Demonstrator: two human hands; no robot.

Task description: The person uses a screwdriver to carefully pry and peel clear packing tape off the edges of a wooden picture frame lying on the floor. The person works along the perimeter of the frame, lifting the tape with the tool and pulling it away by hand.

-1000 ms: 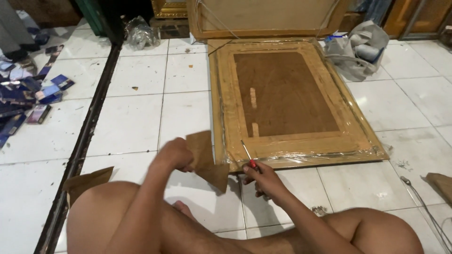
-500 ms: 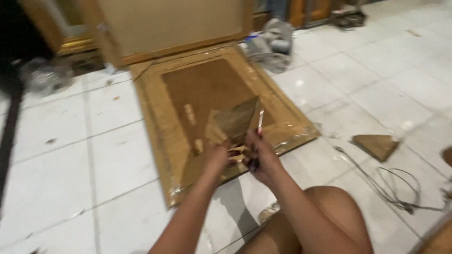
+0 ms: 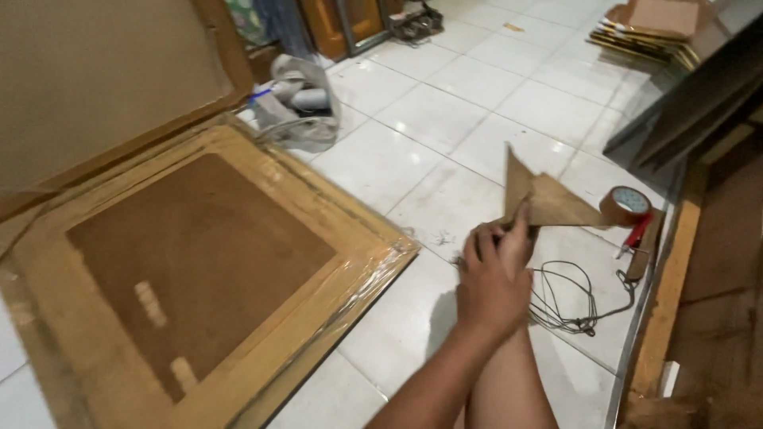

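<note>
Over the white tile floor (image 3: 445, 103), right of centre, left hand (image 3: 494, 274) is closed on the lower corner of a folded triangular cardboard piece (image 3: 544, 199), fingers curled over the edge, cardboard held up off the tiles. Right hand is hidden behind the left; can't tell its grip. Coil of thin dark wire (image 3: 568, 298) lies on the tiles just beside the hand. Roll of brown tape (image 3: 625, 205) sits near the cardboard's far tip, red-handled tool (image 3: 638, 232) touching it. Big wrapped picture frame (image 3: 199, 270) lies flat to the left, backing up. Crumpled grey bag (image 3: 298, 103) beyond its far corner. Stack of flat frames (image 3: 648, 32) top right.
</note>
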